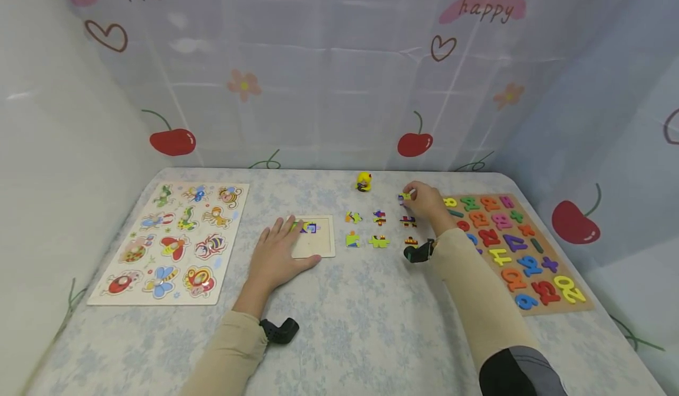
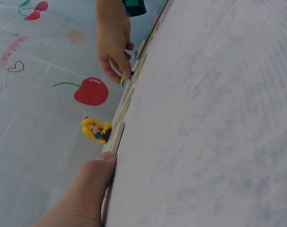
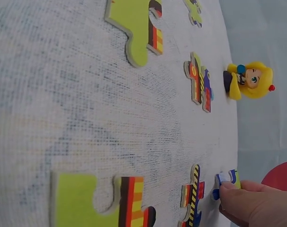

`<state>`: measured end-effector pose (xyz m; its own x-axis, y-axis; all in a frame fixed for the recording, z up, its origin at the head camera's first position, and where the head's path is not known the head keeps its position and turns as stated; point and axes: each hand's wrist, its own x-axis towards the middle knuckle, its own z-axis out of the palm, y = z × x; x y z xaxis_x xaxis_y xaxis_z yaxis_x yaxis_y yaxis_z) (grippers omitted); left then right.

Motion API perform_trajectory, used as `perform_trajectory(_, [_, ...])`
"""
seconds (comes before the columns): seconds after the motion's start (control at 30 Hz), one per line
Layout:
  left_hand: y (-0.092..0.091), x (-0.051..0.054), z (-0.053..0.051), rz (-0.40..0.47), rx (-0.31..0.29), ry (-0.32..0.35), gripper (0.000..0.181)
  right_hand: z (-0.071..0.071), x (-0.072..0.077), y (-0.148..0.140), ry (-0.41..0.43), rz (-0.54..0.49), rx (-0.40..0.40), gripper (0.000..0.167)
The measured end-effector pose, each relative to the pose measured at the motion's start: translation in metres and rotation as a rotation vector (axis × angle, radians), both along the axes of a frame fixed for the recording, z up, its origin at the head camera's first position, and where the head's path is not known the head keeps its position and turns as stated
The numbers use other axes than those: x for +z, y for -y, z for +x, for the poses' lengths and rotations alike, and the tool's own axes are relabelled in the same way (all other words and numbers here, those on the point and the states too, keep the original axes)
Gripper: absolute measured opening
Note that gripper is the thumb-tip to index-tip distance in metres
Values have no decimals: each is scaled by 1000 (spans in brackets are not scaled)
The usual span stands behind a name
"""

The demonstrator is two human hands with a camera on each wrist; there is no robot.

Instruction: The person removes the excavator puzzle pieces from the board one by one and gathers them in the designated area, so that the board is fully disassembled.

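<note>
My left hand (image 1: 276,251) lies with fingers spread over the left side of a shallow wooden puzzle tray (image 1: 313,248). Some puzzle pieces (image 1: 310,228) sit along the tray's upper edge, partly hidden by the fingers. In the left wrist view, the thumb (image 2: 94,179) touches the tray's edge. My right hand (image 1: 424,200) pinches a small blue, white and green puzzle piece (image 3: 234,177) between thumb and fingers, at or just above the table. Several loose jigsaw pieces lie right of the tray, among them a striped piece (image 3: 194,196) beside that hand and a green one (image 1: 352,240).
A yellow-haired figurine (image 1: 363,181) stands at the table's back. To the left lies an insect puzzle board (image 1: 177,240); to the right, partly under the right arm, a board of coloured letters and numbers (image 1: 557,260). A printed curtain (image 1: 329,89) hangs behind the table.
</note>
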<state>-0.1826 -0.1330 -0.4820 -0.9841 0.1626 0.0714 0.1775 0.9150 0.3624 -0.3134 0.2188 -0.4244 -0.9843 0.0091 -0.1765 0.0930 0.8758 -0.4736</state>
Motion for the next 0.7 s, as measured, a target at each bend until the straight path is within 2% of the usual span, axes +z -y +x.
perform_trajectory(0.17, [0,1,-1,3,1,7,105,-1,-3,1,-34,92,22,29])
perform_trajectory(0.43, [0,1,0,1,8,-1,106,-1,-3,4,-54,181,46,29])
perform_trajectory(0.57, [0,0,0,5,11,-1,106,1,0,7,-77,182,65,30])
perform_trajectory(0.7, [-1,0,1,13,17,-1,106,4,5,12,-107,126,83,33])
